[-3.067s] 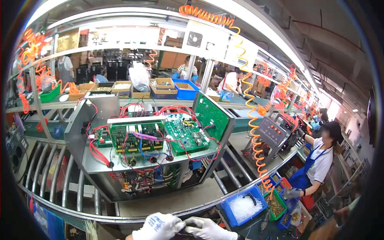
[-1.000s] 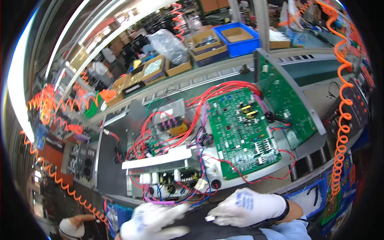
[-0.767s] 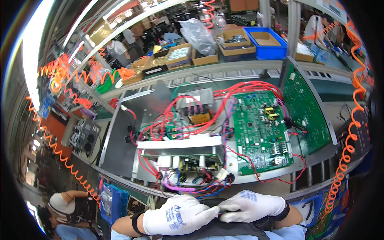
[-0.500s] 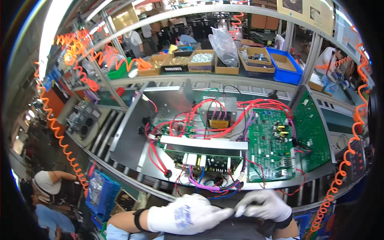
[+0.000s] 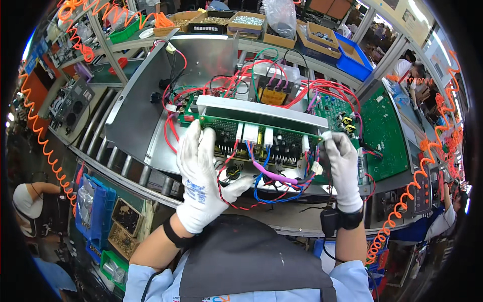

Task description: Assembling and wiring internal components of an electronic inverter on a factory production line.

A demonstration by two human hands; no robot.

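A: L hand status?
B: L hand [image 5: 198,176]: gloved, fingers extended, thumb spread to R. Fingertips overlap L end of upright PCB [image 5: 284,143]; can't tell if they press on it.
A: R hand?
B: R hand [image 5: 344,168]: gloved, fingers bent, tips together at R end of same PCB. Can't tell if gripping; a small white spot shows at tips, ID unclear.
A: PCB loc. & orientation?
B: Btwn both hands, front part of metal chassis [image 5: 163,157]. Stands on edge; long axis L–R, R end slightly nearer operator. Comp. side w/ white connectors faces operator. Silver metal bar [image 5: 261,115] runs parallel, directly behind top edge.
A: Clearance, front?
B: Limited. Purple sleeve [image 5: 271,174] and twisted leads loop fwd of PCB; red lead crosses L hand. Beyond: chassis front edge, then black apron [image 5: 251,256].
A: Rear?
B: Transformer [image 5: 274,93] near bar, red wires [image 5: 334,86] arching R.
A: Sides?
B: L: bare chassis floor, then dark side panel [image 5: 133,105], leaning outward; rollers [image 5: 108,131] outside it. R: flat PCB [image 5: 327,105], partly hidden; then large green PCB [image 5: 385,133] on R side.
A: Far side?
B: Shelf w/ cardboard boxes [image 5: 214,22] & blue bin [image 5: 352,60], well apart from hands.
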